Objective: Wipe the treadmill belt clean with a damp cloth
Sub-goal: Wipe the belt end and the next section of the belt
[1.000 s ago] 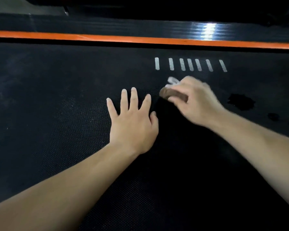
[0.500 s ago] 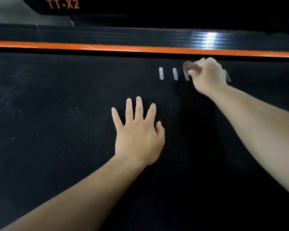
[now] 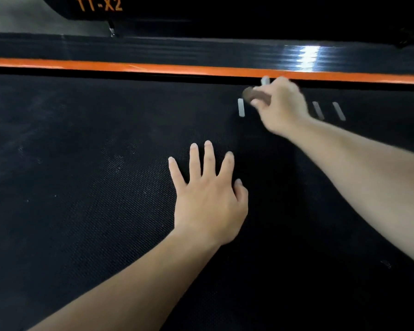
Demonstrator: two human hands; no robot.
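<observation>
1. Black textured treadmill belt (image 3: 81, 187): left hand (image 3: 208, 206) flat on it, fingers spread.
2. Right hand (image 3: 281, 107) grips blurred brown-and-white cloth (image 3: 255, 94) on belt nr orange side stripe (image 3: 153, 68).

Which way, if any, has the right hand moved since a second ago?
Yes: right hand, holding the cloth, moved outward, from short of the white dashes to the orange stripe.

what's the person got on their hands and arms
Nothing worn that shows. The left forearm and right forearm are bare, with no sleeve in view. The left hand has no glove, ring or watch. The right hand is blurred but looks bare too.
</observation>
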